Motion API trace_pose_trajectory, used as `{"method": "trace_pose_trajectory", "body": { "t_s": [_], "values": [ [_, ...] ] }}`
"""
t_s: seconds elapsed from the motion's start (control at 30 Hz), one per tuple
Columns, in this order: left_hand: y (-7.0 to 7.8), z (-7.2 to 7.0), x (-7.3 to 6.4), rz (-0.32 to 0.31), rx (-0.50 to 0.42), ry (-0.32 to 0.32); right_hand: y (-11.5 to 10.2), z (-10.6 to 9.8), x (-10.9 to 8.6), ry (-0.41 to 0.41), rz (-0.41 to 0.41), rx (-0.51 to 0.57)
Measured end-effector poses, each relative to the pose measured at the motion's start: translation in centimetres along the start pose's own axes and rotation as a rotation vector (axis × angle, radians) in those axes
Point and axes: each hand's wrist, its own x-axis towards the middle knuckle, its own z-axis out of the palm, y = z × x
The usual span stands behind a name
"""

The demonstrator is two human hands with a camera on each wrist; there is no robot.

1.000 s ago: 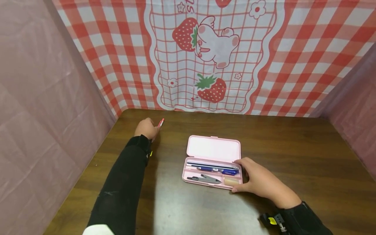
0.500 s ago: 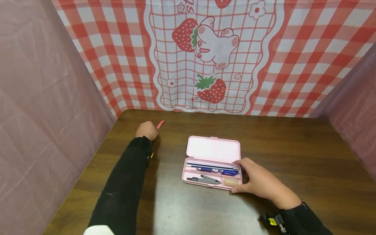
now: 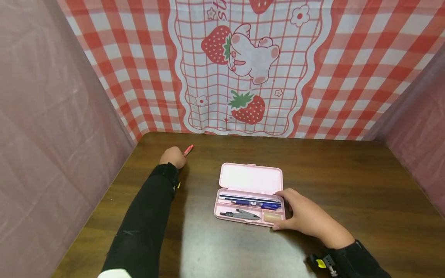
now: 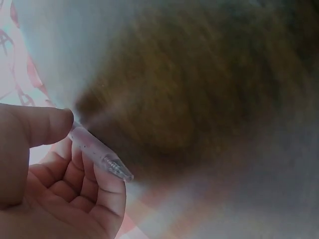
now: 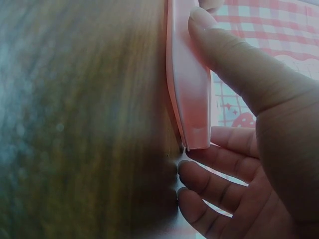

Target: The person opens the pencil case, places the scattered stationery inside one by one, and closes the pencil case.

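Observation:
At the far left of the table, my left hand (image 3: 172, 157) pinches a slim pen with a red end (image 3: 188, 150). In the left wrist view the pen's pale pink barrel and clear tip (image 4: 99, 155) lie between thumb and curled fingers. An open pink pencil case (image 3: 251, 177) lies at mid-table, lid folded back. My right hand (image 3: 306, 216) grips its right end, thumb at the front side and fingers behind. Inside the case are a blue pen (image 3: 255, 203), dark slim sticks beside it, a grey compass (image 3: 240, 214) and a beige eraser (image 3: 272, 217).
The brown wooden table (image 3: 222, 251) ends at a red-and-white checked cloth (image 3: 156, 77) hanging behind it. Pink fabric (image 3: 52, 127) hangs along the left side, and more pink fabric (image 3: 417, 146) along the right.
My left hand has drawn slightly nearer with the pen and turned a little. My right hand stays on the pencil case. The head view has shifted slightly.

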Motion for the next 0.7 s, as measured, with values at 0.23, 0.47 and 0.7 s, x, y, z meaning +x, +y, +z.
{"method": "trace_pose_trajectory", "body": {
  "t_s": [0.23, 0.47, 0.7],
  "values": [
    [0.5, -0.4, -0.2, 0.05, 0.033, 0.004, -0.1, 0.0, 0.0, -0.002, 0.006, 0.0],
    [1.9, -0.7, -0.3, 0.153, 0.094, 0.037, -0.1, 0.0, 0.1, -0.007, 0.007, 0.008],
    [3.9, -0.7, -0.9, 0.253, 0.106, 0.073, 0.0, 0.0, 0.0, -0.008, 0.004, 0.009]
  ]
}}
